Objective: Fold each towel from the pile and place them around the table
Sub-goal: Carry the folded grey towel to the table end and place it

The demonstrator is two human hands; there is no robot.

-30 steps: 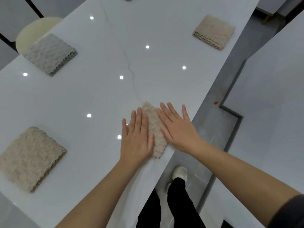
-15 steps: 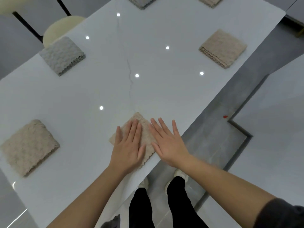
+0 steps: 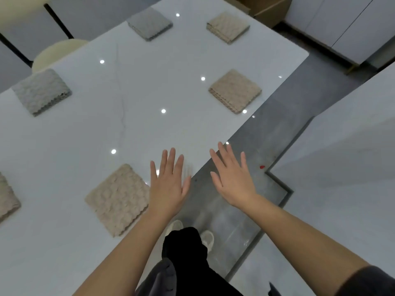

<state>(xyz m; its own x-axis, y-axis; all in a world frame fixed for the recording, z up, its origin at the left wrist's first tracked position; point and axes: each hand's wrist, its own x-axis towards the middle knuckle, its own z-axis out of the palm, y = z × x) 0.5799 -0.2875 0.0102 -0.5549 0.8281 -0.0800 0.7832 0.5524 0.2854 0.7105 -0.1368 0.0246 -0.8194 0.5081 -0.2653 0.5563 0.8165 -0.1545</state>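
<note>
Bottom centre, a person's black trousers (image 3: 186, 253) and pale shoes (image 3: 208, 239) stand on a grey floor (image 3: 267, 135) beside the long edge of a glossy white table (image 3: 149, 92), which fills the left and middle of the frame. Two bare forearms reach up from the bottom edge. The left hand (image 3: 168, 189) is held palm down over the table's near edge, fingers straight and slightly spread, holding nothing. The right hand (image 3: 233, 182) is equally flat and empty, well apart from the left, over the floor just past the table edge. Just left of the left hand lies the nearest towel (image 3: 117, 199), a beige folded square flat on the table close to its edge; whether the wrist touches it cannot be told. At the far left edge of the frame, part of a second beige towel (image 3: 7, 197) shows. Further up, a grey folded towel (image 3: 41, 91) sits at the left and a beige folded towel (image 3: 235, 90) at the right edge of the table. Near the top lie another grey towel (image 3: 149, 23) and another beige towel (image 3: 227, 26), side by side but apart. Small white light reflections dot the tabletop. A cream round seat (image 3: 57, 52) pokes out behind the table at upper left, a small red spot (image 3: 262, 167) marks the floor right of the hands, and a white counter (image 3: 342, 146) fills the right side
</note>
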